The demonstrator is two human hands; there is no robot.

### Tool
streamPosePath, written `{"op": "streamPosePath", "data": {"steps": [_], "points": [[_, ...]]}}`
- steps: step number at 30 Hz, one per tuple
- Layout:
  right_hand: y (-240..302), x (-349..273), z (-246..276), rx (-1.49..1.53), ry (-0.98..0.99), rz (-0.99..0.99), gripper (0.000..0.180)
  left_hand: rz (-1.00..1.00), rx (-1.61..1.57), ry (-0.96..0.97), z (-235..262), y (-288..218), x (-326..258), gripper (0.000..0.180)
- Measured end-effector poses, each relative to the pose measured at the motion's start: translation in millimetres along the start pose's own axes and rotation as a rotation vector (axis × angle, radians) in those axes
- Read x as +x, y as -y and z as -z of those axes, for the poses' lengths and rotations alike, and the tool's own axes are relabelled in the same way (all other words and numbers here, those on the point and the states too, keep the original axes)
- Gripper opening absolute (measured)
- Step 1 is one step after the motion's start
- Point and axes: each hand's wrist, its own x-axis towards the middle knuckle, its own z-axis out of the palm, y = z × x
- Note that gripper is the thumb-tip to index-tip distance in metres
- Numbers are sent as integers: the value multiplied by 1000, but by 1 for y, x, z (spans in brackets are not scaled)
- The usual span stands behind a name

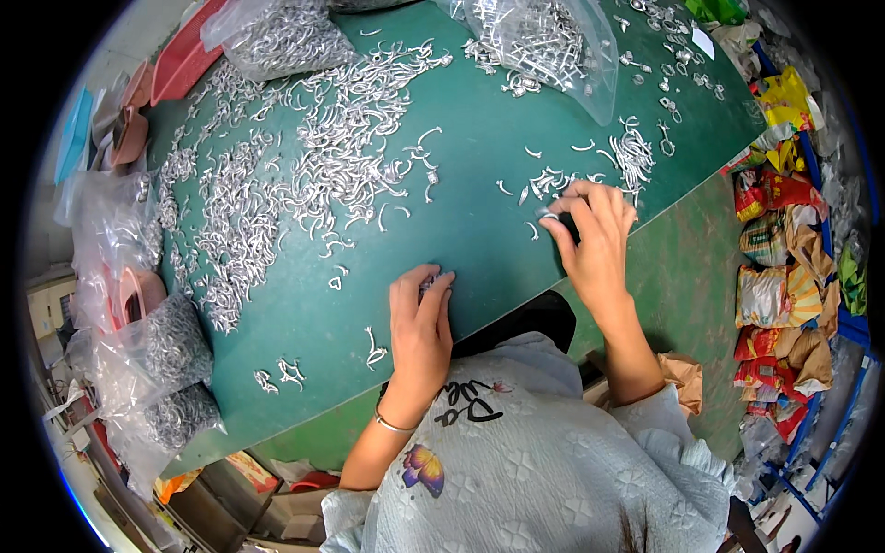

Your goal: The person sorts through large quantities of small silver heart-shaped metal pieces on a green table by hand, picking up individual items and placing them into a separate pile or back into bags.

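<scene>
Two bare hands work over a dark green tabletop (479, 230) strewn with small curved silver metal pieces, far too many to count; the thickest spread (304, 175) lies left of centre, and a smaller cluster (627, 152) sits beyond the right hand.

The right hand (595, 235) pinches one small silver metal piece (546, 217) between thumb and fingertips, its grip closed on it just above the tabletop, next to a few loose pieces. The left hand (419, 323) rests near the tabletop's front edge with fingers curled over something small; whether its grip holds a piece cannot be told, since the fingers hide it. A thin silver bangle (392, 424) circles the left wrist.

At least four clear plastic bags hold more silver parts: one at the top left (277, 37), one larger at the top centre-right (544, 41), and two greyish, full ones at the left edge (171, 346) and (180, 410). Pink and red plastic trays (180, 60) are cut off at the upper left.

Along the right rim, on the floor, lies a row of crumpled snack packets (774, 295) in red, yellow, green and orange; their number and print are hard to make out through the lens bending. A brown paper bag (682, 378) sits by the right elbow.
</scene>
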Motion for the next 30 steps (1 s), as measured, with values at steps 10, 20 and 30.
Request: {"op": "streamPosePath", "data": {"steps": [10, 20, 30], "points": [[1, -4, 6, -20, -76, 5, 19, -27, -55, 22, -10, -7, 5, 25], [-7, 11, 10, 105, -85, -60, 15, -16, -23, 191, -14, -28, 17, 47], [-5, 21, 11, 123, -144, -3, 11, -47, -6, 66, -22, -13, 16, 22]]}}
